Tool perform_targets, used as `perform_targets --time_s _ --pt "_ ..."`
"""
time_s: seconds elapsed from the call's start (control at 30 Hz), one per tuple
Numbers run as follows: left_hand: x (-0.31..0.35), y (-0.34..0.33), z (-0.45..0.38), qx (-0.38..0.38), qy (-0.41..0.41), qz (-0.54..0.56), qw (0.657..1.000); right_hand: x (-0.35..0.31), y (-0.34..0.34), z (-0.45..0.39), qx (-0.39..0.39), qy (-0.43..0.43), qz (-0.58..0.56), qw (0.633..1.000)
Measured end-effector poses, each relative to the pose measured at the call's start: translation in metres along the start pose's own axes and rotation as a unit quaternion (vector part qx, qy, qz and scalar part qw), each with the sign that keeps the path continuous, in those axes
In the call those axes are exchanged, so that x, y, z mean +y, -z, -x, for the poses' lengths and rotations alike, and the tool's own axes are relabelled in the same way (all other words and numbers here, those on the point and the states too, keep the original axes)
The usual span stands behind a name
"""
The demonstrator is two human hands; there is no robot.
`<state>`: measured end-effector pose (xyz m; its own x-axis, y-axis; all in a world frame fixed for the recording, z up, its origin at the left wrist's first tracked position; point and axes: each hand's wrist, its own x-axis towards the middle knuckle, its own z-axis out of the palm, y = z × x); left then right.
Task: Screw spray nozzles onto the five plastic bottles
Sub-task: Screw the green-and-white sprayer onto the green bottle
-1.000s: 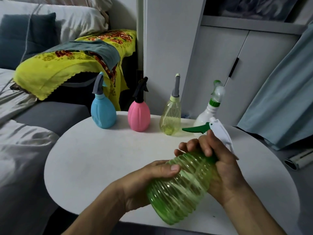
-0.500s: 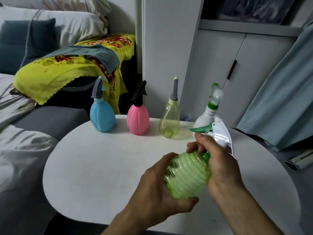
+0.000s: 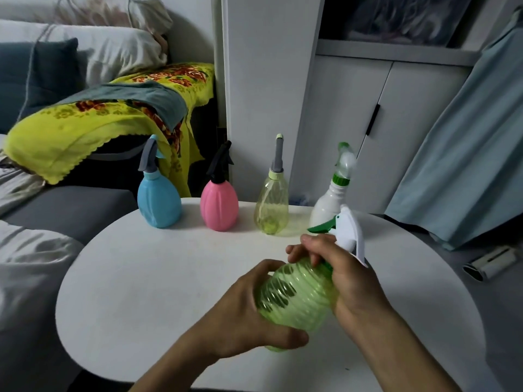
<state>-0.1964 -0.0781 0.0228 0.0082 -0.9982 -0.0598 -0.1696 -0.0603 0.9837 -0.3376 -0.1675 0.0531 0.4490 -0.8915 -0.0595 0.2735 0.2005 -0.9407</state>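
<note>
Left hand (image 3: pixel 240 312) cupped the ribbed green bottle (image 3: pixel 297 301); right hand (image 3: pixel 339 270), at one o'clock, gripped its nozzle (image 3: pixel 346 230) collar. The bottle looked light, empty and squashable, best held around its ribs.

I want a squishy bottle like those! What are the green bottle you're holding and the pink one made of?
The green bottle looks like thin see-through plastic: light passes through its ridged, slightly glossy wall. It is gripped by the left hand and right hand. The pink bottle seems solid-coloured plastic with a smooth, dull sheen and moulded grooves; nothing shows through it. Whether either squishes cannot be told.
</note>
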Motion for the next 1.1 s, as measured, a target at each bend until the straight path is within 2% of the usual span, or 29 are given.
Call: perform_targets --time_s 0.07,0.2,0.27,0.37,0.43,0.5,0.57,0.63,0.73,0.8,0.93,1.1 --pt "-0.002 -0.011 0.001 0.052 -0.011 -0.002 0.999 0.005 -0.004 0.000 0.049 0.014 0.017 0.999" --pt "-0.009 -0.019 0.000 0.110 -0.038 -0.050 0.992 0.003 -0.005 -0.003 0.073 0.037 0.056 0.995" --pt "-0.010 -0.018 -0.002 0.142 -0.044 -0.066 0.987 0.004 -0.003 -0.004 0.057 0.033 0.097 0.993" --pt "-0.008 -0.011 -0.007 0.177 -0.061 -0.018 0.982 0.009 -0.003 -0.001 -0.050 -0.004 0.114 0.992" --pt "-0.006 -0.009 -0.011 0.201 -0.076 -0.038 0.976 0.014 -0.003 0.002 -0.055 -0.005 0.157 0.986" --pt "-0.005 -0.012 -0.013 0.213 -0.087 -0.077 0.970 0.015 0.000 0.003 0.001 0.019 0.195 0.981" --pt "-0.005 -0.019 -0.017 0.198 -0.076 -0.065 0.975 0.008 0.012 0.000 0.043 0.051 0.189 0.980" --pt "-0.005 -0.024 -0.021 0.191 -0.054 -0.046 0.979 -0.007 0.033 -0.008 0.118 0.102 0.209 0.965" --pt "-0.008 -0.019 -0.028 0.210 -0.025 -0.025 0.977 -0.033 0.077 -0.034 0.254 0.191 0.279 0.906" --pt "-0.008 -0.014 -0.029 0.212 -0.015 -0.025 0.977 -0.043 0.106 -0.061 0.308 0.201 0.326 0.871" --pt "-0.010 -0.013 -0.028 0.212 -0.003 -0.041 0.976 -0.039 0.157 -0.117 0.343 0.155 0.380 0.845" --pt "-0.016 -0.012 -0.027 0.204 0.004 -0.069 0.977 0.012 0.203 -0.147 0.313 0.130 0.388 0.857"
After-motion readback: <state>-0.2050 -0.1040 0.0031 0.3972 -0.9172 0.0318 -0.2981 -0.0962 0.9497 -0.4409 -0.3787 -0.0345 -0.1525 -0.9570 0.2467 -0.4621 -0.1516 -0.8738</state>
